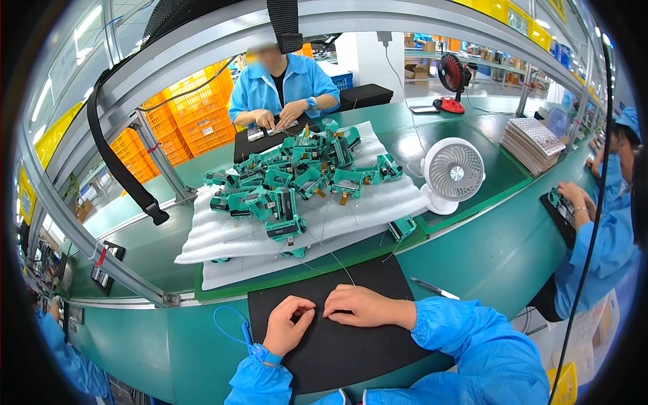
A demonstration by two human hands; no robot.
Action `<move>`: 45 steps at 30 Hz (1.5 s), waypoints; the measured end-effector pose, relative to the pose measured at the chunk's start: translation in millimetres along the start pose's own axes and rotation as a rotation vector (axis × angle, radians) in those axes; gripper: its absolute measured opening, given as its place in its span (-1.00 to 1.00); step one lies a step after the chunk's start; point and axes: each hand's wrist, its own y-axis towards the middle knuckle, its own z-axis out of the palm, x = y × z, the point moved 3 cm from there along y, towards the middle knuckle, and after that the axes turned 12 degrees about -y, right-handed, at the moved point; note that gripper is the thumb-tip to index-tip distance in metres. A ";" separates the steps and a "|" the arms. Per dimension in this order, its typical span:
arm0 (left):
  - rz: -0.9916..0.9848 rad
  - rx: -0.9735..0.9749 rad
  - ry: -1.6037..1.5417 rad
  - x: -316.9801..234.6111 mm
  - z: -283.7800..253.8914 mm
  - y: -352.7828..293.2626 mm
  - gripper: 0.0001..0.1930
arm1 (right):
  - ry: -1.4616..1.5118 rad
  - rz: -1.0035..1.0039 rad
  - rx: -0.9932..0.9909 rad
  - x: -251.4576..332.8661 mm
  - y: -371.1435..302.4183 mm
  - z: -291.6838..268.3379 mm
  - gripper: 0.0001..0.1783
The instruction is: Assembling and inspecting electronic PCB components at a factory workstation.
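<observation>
My left hand (289,325) is closed over the black mat (344,361), thumb and index finger pinched together. Facing it, a small gap away, my right hand (361,306) is closed too, its fingertips pressed together. Whatever the fingertips hold, if anything, is too small to make out. A thin wire from the heap beyond reaches toward the right hand; I cannot tell whether they touch. Past the mat, many green plastic device housings (277,179) with thin wires are piled on white foam sheets (233,236). A blue coiled wrist strap cord (245,331) runs to my left wrist.
A white fan (452,175) stands right of the heap, and a pen-like tool (435,289) lies beside the mat. Across the bench a co-worker (283,88) handles small parts. A metal frame post (101,229) rises at left. Another co-worker (601,236) sits at right.
</observation>
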 end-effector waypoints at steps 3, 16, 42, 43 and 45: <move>0.002 0.000 0.002 0.5 -0.1 -0.6 -0.87 | 0.009 -0.002 -0.024 1.2 0.3 -0.4 -0.89; 0.038 0.007 0.029 -0.1 -3.3 -3.7 -0.87 | 0.003 0.010 0.003 2.8 4.1 -0.1 -0.87; 0.251 -0.042 0.014 0.6 -9.8 -10.7 -0.87 | -0.042 0.123 -0.041 10.0 6.4 -0.3 -0.89; 0.250 -0.065 0.007 -4.0 -16.4 -12.8 -0.87 | -0.038 0.128 -0.042 8.6 5.8 0.1 -0.89; 0.221 -0.133 -0.017 -9.0 -34.6 -22.2 -0.86 | -0.030 0.128 -0.036 9.9 6.5 -0.8 -0.90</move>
